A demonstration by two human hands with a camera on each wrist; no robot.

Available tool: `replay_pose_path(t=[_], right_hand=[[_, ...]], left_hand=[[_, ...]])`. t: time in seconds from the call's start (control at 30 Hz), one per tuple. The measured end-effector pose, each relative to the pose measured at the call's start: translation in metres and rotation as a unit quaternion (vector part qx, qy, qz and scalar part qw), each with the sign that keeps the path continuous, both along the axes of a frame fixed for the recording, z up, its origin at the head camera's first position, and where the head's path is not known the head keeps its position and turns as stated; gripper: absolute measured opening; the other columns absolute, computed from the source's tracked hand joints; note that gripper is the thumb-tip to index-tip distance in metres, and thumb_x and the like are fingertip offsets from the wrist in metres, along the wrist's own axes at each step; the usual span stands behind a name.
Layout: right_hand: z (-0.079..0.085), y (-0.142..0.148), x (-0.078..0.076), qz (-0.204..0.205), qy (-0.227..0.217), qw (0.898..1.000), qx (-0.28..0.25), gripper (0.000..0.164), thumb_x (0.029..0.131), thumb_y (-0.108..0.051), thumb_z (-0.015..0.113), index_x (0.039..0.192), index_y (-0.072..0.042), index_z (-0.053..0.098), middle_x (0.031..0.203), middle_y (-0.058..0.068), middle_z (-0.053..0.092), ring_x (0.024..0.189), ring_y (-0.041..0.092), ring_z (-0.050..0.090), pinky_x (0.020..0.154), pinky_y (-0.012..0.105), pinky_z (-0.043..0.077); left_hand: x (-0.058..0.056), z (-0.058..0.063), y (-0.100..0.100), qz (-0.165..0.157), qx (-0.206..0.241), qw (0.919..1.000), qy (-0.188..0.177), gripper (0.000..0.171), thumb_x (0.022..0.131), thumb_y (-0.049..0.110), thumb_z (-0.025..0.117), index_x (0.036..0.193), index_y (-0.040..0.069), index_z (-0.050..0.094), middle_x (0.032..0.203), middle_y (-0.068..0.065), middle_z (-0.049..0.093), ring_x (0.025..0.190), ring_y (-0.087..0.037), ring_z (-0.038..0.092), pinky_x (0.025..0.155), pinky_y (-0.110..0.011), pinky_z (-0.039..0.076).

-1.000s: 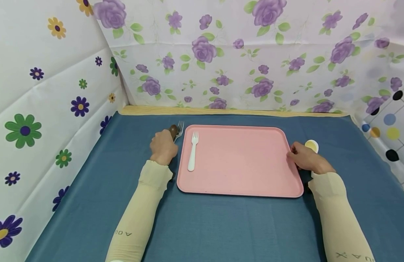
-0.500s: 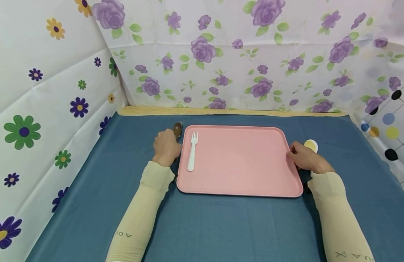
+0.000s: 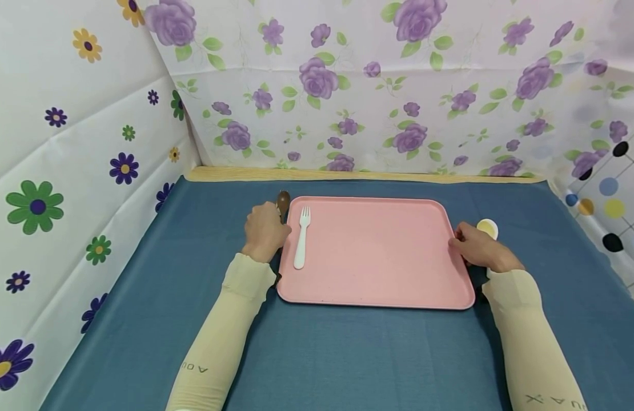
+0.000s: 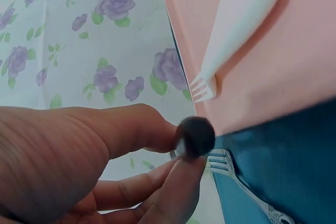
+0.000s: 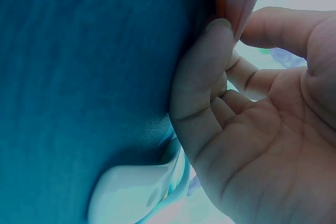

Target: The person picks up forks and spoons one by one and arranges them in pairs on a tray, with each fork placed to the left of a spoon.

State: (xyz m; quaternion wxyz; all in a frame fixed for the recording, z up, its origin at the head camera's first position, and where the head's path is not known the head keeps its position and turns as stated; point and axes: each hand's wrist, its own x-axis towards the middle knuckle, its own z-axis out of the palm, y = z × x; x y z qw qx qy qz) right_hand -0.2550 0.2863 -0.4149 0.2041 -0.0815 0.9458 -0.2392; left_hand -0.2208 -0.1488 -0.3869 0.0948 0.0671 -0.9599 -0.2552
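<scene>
My left hand [image 3: 266, 233] pinches a brown spoon [image 3: 283, 202] at the left edge of a pink tray [image 3: 378, 251], with the spoon's bowl pointing away from me. In the left wrist view the dark handle end [image 4: 195, 137] sits between thumb and fingers. A metal fork [image 4: 252, 195] lies on the blue cloth beside the tray, hidden in the head view. On the tray's left side rests a white fork [image 3: 301, 238], tines pointing away. My right hand [image 3: 484, 249] grips the tray's right rim [image 5: 241, 3] between thumb and fingers.
Just beyond my right hand is a white object with a yellow inside [image 3: 488, 228], partly hidden by the hand. The blue tablecloth [image 3: 368, 359] spreads around the tray. Floral sheets [image 3: 358, 103] stand behind and to the left, above a yellow strip [image 3: 322, 174] at the table's back edge.
My left hand has moved right, bringing the brown spoon up against the tray's left edge and covering the metal fork from the head view. The right hand keeps its hold on the tray.
</scene>
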Motion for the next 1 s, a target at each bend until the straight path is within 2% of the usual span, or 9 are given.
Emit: replay_pose_path(t=[0.2,0.4,0.73,1.0], right_hand=[[0.0,0.0,-0.001,0.001,0.005,1.0,-0.001,0.027,0.1,-0.021,0.044,0.11,0.004,0.044,0.086,0.015,0.053,0.073,0.022,0.053,0.064,0.035,0.045],[0.0,0.0,-0.001,0.003,0.006,1.0,-0.002,0.027,0.1,-0.021,0.044,0.11,0.004,0.045,0.086,0.014,0.053,0.072,0.022,0.053,0.064,0.035,0.045],[0.001,0.0,0.0,-0.001,0.0,1.0,0.0,0.028,0.1,-0.022,0.044,0.111,0.004,0.044,0.087,0.015,0.053,0.074,0.022,0.053,0.064,0.034,0.045],[-0.001,0.001,0.0,-0.001,0.0,1.0,0.005,0.028,0.1,-0.023,0.045,0.111,0.003,0.044,0.086,0.014,0.053,0.074,0.022,0.053,0.064,0.034,0.045]], left_hand=[[0.002,0.001,0.004,-0.014,0.009,0.9998,-0.004,0.033,0.081,0.005,0.068,0.052,0.007,0.052,0.044,-0.007,0.043,0.036,-0.02,0.05,0.036,-0.028,0.036],[0.002,0.001,0.009,-0.018,0.015,0.9997,-0.011,0.03,0.081,0.006,0.069,0.054,0.006,0.056,0.044,-0.008,0.047,0.037,-0.019,0.051,0.038,-0.03,0.04],[0.001,0.001,0.012,-0.033,0.017,0.9993,-0.004,0.035,0.083,0.007,0.066,0.053,0.008,0.048,0.044,-0.002,0.035,0.037,-0.02,0.047,0.037,-0.03,0.034],[0.004,0.002,0.014,-0.048,0.026,0.9985,-0.004,0.042,0.083,0.009,0.067,0.049,0.012,0.043,0.04,-0.002,0.036,0.036,-0.02,0.047,0.037,-0.029,0.029]])
